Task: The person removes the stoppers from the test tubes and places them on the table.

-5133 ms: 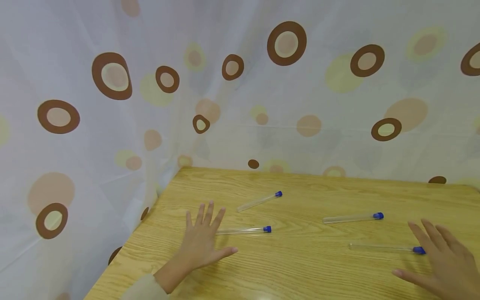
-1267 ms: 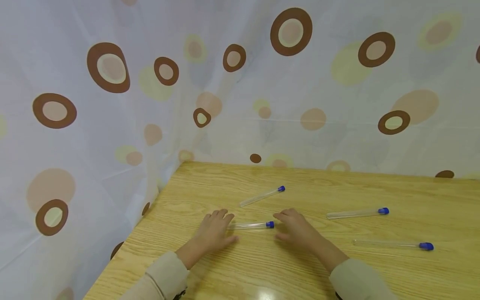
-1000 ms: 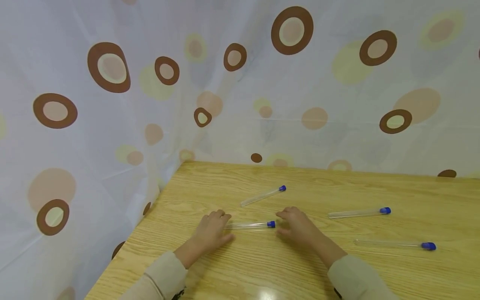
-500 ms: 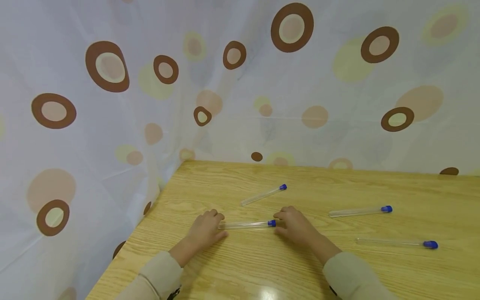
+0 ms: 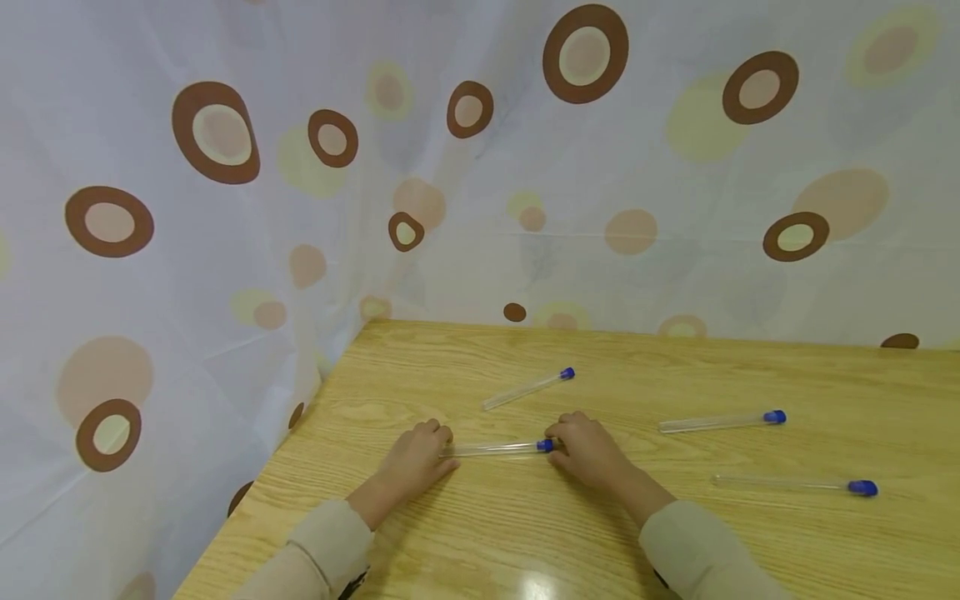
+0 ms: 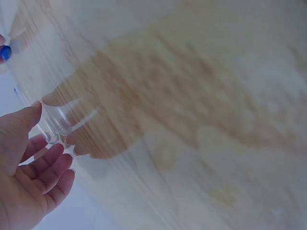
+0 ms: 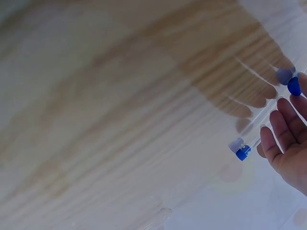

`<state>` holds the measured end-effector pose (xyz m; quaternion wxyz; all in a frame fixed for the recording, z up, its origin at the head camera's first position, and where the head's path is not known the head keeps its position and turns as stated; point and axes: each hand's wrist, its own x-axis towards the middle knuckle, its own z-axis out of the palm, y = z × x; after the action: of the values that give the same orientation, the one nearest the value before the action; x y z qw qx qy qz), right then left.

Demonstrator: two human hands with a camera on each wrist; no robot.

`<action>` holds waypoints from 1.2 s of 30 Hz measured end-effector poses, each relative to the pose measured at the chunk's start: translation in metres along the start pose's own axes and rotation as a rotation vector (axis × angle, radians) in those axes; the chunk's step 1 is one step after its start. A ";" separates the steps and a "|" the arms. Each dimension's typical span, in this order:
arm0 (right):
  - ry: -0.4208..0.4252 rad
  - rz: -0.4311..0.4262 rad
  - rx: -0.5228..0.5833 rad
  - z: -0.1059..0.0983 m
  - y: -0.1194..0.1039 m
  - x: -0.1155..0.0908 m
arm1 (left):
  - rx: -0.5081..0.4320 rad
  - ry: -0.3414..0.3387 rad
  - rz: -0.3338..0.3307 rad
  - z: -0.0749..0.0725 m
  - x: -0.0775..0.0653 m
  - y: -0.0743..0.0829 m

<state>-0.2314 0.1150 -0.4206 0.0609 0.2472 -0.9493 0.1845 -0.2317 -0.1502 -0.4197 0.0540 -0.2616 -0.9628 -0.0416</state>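
Observation:
A clear test tube (image 5: 495, 450) with a blue cap lies on the wooden table. At its rounded end, the thumb and fingers of my left hand (image 5: 412, 461) curl round the glass; the left wrist view shows the tube end (image 6: 53, 137) between the thumb and forefinger. My right hand (image 5: 591, 450) pinches the blue cap (image 5: 544, 446) at the other end. In the right wrist view this cap (image 7: 294, 86) sits between thumb and forefinger, partly cut off by the frame edge.
A second capped tube (image 5: 527, 390) lies slanted behind the hands. Two more, a rear tube (image 5: 712, 423) and a front tube (image 5: 787, 483), lie to the right. A patterned curtain (image 5: 637, 167) borders the wooden table (image 5: 600, 550) at the back and left.
From lying spread on either side, my hands have come to the two ends of one tube. The left slid to the rounded end; the right moved in from the right and closed on the cap.

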 end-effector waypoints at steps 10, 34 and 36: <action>0.001 0.035 0.011 0.001 -0.005 0.003 | 0.009 -0.004 0.030 0.002 0.004 -0.003; 0.067 -0.001 0.065 -0.009 -0.002 -0.004 | -0.140 0.019 0.025 -0.001 0.003 0.002; 0.072 0.006 0.091 -0.010 -0.001 -0.006 | -0.151 0.028 0.025 -0.002 0.004 0.003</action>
<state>-0.2254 0.1208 -0.4125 0.0833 0.2401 -0.9378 0.2364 -0.2336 -0.1455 -0.4170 0.0480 -0.2763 -0.9527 -0.1168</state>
